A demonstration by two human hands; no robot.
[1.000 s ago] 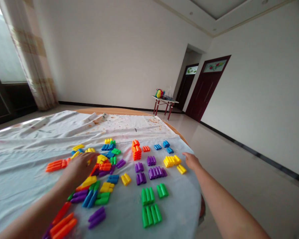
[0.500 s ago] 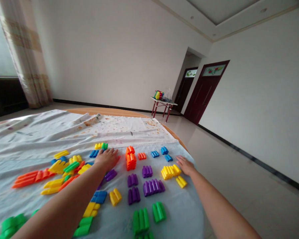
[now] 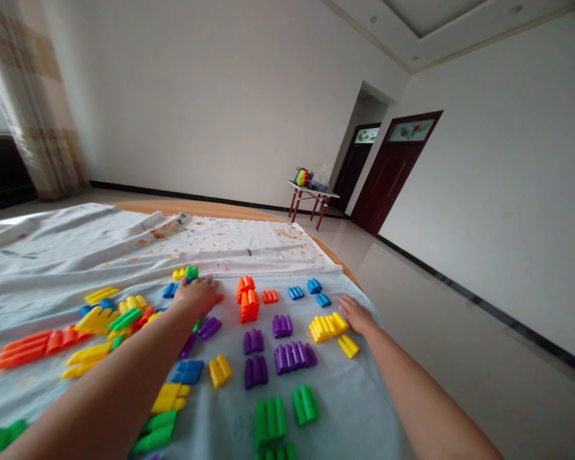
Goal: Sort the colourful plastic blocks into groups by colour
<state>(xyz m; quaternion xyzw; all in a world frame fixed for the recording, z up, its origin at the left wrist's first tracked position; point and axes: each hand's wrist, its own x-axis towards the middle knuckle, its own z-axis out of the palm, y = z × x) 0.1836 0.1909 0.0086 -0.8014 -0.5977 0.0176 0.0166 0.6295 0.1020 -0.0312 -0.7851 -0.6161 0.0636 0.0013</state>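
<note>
My left hand (image 3: pixel 196 297) is over the loose plastic blocks at the middle left, palm down with fingers stretched out. A bit of orange shows by its thumb; whether the hand touches it I cannot tell. Blue blocks (image 3: pixel 170 290) and a green block (image 3: pixel 191 272) lie just beyond the fingers. My right hand (image 3: pixel 355 314) rests flat near the table's right edge, fingers extended, holding nothing. Beside it are joined yellow blocks (image 3: pixel 328 326) and a smaller yellow block (image 3: pixel 348 345). An orange stack (image 3: pixel 249 305) stands between the hands.
Purple blocks (image 3: pixel 294 358), green blocks (image 3: pixel 270 421) and small blue blocks (image 3: pixel 315 286) are grouped by colour on the cloth (image 3: pixel 220 415). A mixed heap with yellow blocks (image 3: pixel 96 319) lies left. A small table (image 3: pixel 311 191) stands beyond, near the doors.
The view has shifted slightly, so the blocks appear a little higher and further left. My left hand has moved little; my right hand stays by the yellow blocks.
</note>
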